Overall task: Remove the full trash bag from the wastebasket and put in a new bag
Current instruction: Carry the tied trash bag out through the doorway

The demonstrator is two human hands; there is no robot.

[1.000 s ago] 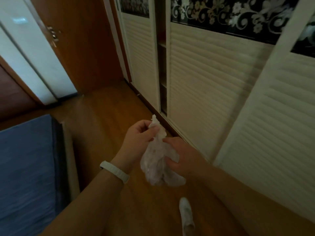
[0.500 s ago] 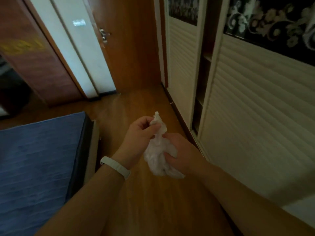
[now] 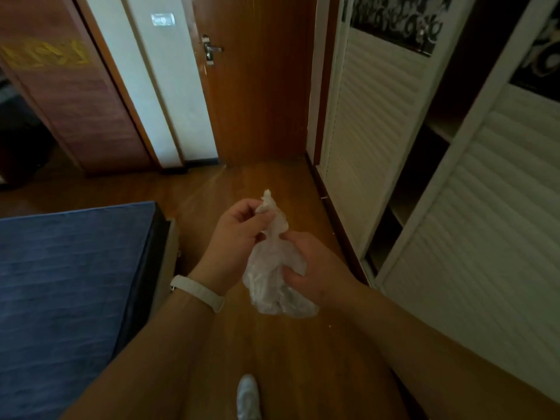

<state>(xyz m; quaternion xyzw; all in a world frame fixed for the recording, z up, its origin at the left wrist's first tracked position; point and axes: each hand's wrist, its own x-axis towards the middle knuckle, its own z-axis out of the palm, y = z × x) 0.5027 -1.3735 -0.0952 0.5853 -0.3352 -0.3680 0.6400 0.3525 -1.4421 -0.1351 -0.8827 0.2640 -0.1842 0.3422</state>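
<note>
Pinching the twisted top of a crumpled translucent white plastic bag (image 3: 266,286), my left hand (image 3: 236,234) holds it over the brown wooden floor (image 3: 288,344); my right hand (image 3: 315,268) grips its bunched middle, near a blue mattress (image 3: 69,283).

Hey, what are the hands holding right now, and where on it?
A crumpled translucent white plastic bag. The left hand pinches its twisted top end; the right hand grips its bunched middle.
</note>
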